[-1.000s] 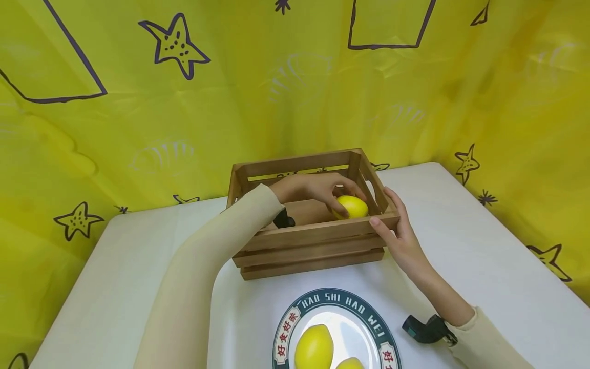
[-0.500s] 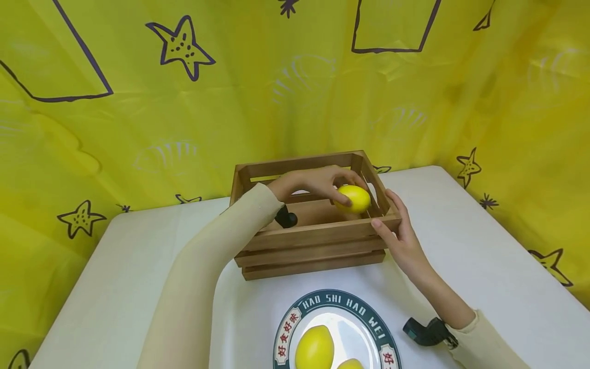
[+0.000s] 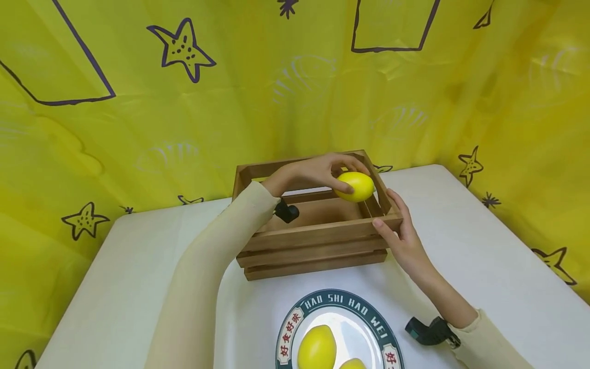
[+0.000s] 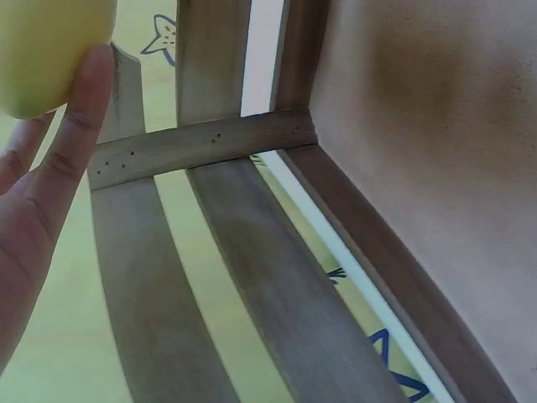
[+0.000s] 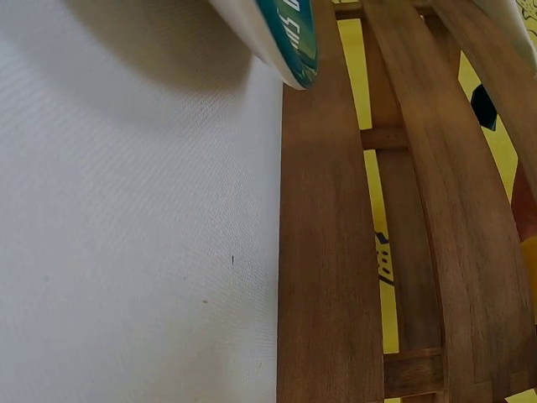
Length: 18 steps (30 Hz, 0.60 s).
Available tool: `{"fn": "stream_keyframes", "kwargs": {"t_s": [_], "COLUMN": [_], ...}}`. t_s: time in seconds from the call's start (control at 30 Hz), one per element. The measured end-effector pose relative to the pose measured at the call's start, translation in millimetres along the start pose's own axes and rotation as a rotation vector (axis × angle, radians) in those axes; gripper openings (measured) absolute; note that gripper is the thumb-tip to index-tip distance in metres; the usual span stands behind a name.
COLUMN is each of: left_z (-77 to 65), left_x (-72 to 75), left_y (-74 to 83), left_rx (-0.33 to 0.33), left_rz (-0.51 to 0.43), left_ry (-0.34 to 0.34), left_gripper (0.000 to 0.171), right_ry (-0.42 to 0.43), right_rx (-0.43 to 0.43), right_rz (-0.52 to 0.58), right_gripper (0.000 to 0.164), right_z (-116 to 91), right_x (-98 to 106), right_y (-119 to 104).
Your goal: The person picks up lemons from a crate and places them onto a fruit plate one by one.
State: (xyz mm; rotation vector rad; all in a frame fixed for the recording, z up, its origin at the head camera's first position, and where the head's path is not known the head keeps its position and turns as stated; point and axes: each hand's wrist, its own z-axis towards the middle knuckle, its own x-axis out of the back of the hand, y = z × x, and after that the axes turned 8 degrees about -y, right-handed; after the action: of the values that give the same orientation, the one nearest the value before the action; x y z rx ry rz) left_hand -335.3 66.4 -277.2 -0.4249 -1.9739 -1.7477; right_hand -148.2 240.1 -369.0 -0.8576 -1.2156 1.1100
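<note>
A yellow lemon [image 3: 357, 186] is in my left hand [image 3: 318, 171], gripped between thumb and fingers at the top right of a wooden crate [image 3: 313, 233]. The left wrist view shows the same lemon [image 4: 50, 50] at its upper left, with fingers along its side and crate slats beyond. My right hand [image 3: 405, 243] grips the crate's near right corner, thumb on the front rim and fingers on the outside of the end panel. In the right wrist view the crate's slatted side [image 5: 331, 235] shows, but the right hand is out of sight.
In front of the crate, a white plate with a green lettered rim [image 3: 392, 341] holds lemons [image 3: 317, 348]. The white table [image 3: 461, 225] ends at a yellow curtain [image 3: 230, 118] with drawn starfish. Black wrist cameras [image 3: 287, 211] sit on both wrists.
My left hand has lifted the lemon from low inside the crate up to about rim height, moving slightly right. The right hand has kept its grip on the crate corner.
</note>
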Motion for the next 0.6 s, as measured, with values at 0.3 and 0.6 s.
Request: {"fn": "stream_keyframes", "kwargs": {"t_s": [0.3,0.6], "left_z": [4.0,-9.9], "left_x": [-2.1,-0.8], "left_y": [10.3,35.3], "left_rx": [-0.108,-0.035], "left_rz": [-0.021,-0.047], "left_ry": [0.028,0.075], "left_gripper": [0.045,0.047], "right_ry": [-0.004,0.015], "right_rx": [-0.005,0.007], "right_rz": [-0.03,-0.021], "right_gripper": [0.073,0.071], "right_z": [-0.3,-1.3], "right_x": [7.7,0.6], "right_y": [-2.2,0.7]}}
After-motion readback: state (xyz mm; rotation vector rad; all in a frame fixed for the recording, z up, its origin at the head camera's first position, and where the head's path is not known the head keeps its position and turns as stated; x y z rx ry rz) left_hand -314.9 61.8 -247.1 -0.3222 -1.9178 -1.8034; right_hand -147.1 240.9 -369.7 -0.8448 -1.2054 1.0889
